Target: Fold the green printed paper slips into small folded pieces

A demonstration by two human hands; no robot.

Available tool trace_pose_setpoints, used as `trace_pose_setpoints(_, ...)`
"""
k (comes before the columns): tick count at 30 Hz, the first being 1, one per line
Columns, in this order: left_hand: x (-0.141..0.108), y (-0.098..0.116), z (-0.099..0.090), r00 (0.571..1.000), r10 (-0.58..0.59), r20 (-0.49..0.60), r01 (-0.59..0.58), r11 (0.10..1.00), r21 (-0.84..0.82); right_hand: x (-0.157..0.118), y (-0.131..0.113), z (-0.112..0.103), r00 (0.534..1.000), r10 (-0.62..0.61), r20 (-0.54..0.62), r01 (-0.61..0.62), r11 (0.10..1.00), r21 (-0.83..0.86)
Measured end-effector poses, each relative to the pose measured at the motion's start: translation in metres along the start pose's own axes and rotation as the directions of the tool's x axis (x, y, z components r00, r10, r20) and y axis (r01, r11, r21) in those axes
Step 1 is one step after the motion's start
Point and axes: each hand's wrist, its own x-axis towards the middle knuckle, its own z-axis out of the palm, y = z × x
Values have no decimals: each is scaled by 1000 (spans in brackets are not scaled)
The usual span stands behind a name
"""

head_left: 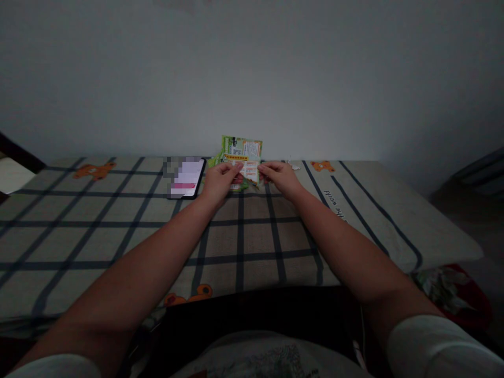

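Observation:
Both arms stretch forward over the table. My left hand [221,181] pinches the left side of a small printed packet [251,170], white with reddish print and green edges. At its right side, my right hand [280,177] grips the same packet between thumb and fingers. Behind and partly under it lie other green packets [242,144], one showing a square code and a yellow band. How many there are I cannot tell, since they overlap and the hands cover parts. A lit phone [187,178] rests just left of my left hand.
A checked cloth [260,241] with bear prints covers the table, whose back edge meets a pale wall [252,73]. A small white scrap [293,165] lies beyond my right hand. Below the right edge, a red container [457,294] holds crumpled things.

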Motion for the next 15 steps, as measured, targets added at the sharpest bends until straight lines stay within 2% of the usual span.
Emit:
trace_pose_setpoints(5, -4, 3, 2, 999, -25, 44, 28, 998, -51, 0, -1, -1, 999, -33, -28, 31, 997, -67)
trace_pose_setpoints(10, -7, 8, 2, 990, -86, 113, 93, 994, -57, 1, -3, -1, 998, -35, -58, 31, 998, -59)
trace_pose_setpoints(15, -4, 3, 0, 989, -64, 130, 65, 998, -10, 2, 0, -1, 998, -18, -63, 16, 999, -40)
